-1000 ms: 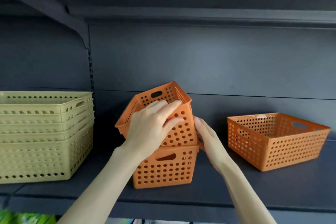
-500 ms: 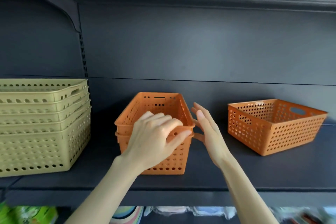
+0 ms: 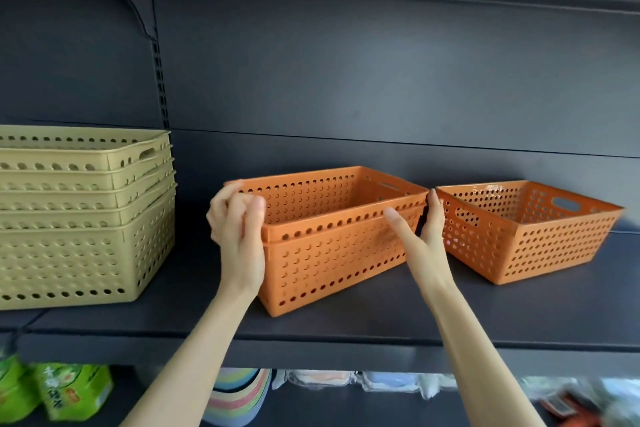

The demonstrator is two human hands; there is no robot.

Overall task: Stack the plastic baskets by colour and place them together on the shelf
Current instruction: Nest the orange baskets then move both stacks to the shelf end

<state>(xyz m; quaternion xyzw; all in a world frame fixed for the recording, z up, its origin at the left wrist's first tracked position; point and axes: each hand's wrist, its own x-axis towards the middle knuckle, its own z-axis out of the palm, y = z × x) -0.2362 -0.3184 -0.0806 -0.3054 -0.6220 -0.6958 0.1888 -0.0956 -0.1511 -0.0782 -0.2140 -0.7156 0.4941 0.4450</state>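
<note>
Now, shelf: dark grey metal shelf, carries all baskets.
Orange stack: two nested orange perforated plastic baskets, centre of shelf, turned at an angle.
Left hand: curled over the stack's left end rim, gripping it.
Right hand: fingers spread, clasping the stack's right end.
Single basket: lone orange perforated plastic basket, just right of the stack, close to the right hand.
Green stack: nested olive-green perforated plastic baskets, far left, apart.
</note>
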